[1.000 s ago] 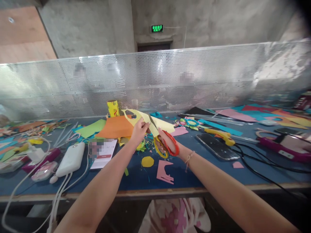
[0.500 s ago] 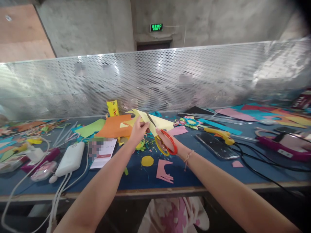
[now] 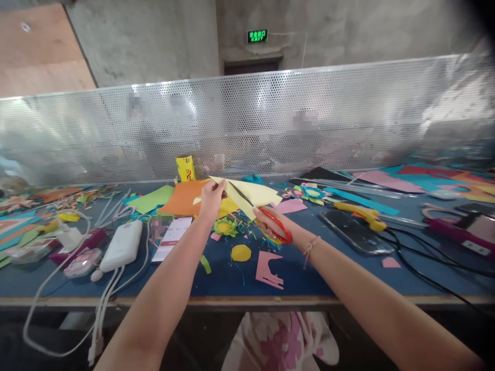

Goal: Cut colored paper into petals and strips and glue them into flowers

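Observation:
My left hand (image 3: pixel 213 197) pinches the left edge of a pale yellow sheet of paper (image 3: pixel 260 192), held above the table. Wrapped round the red and yellow handles of a pair of scissors (image 3: pixel 279 223) is my right hand (image 3: pixel 266 221). The scissor blades lie across the paper and point up toward my left fingers. Below the paper sit a green and yellow paper flower (image 3: pixel 225 226), a yellow paper circle (image 3: pixel 241 252) and a cut pink paper scrap (image 3: pixel 269 269). Orange paper (image 3: pixel 181 197) lies behind my left hand.
A phone (image 3: pixel 172 239) and a white power bank (image 3: pixel 122 246) with cables lie left. On the right are a dark phone (image 3: pixel 353 233), a yellow glue gun (image 3: pixel 361 214) and black cables. A perforated metal screen (image 3: pixel 247 129) stands along the back.
The scissor handles have drawn closer together and the paper sheet is turned slightly flatter. My left hand has moved a little left along the sheet's edge. The whole view has shifted slightly.

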A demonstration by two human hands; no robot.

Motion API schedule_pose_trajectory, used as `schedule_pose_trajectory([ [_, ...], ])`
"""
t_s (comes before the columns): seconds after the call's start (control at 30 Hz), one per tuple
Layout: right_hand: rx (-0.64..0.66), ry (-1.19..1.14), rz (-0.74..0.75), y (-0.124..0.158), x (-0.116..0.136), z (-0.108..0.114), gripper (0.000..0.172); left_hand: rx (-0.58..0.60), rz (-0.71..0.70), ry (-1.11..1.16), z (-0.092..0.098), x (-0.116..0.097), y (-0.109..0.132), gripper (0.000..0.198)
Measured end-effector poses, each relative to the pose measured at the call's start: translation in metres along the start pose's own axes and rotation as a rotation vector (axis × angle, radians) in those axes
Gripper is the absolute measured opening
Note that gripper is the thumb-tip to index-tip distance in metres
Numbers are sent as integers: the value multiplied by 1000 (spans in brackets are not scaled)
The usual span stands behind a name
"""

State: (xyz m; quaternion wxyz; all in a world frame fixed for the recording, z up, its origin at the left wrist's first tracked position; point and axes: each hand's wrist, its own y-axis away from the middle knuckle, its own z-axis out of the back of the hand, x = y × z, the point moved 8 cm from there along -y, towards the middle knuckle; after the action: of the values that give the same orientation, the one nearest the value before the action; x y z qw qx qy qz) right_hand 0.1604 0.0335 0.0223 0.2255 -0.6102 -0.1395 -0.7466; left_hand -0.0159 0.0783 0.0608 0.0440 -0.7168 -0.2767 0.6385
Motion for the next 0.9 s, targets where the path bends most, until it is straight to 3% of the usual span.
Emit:
schedule_pose_trajectory([
  [0.27,163,-109,-99,-6,-19,-11,58,46,72,116,-9,2,4,26],
  [0.53,142,-50,-16,-8,-19,-6,59,68,98,136,-11,0,6,28],
  [0.9,-25,36,-102,-5,-15,3,56,70,54,38,-6,-3,2,33],
])
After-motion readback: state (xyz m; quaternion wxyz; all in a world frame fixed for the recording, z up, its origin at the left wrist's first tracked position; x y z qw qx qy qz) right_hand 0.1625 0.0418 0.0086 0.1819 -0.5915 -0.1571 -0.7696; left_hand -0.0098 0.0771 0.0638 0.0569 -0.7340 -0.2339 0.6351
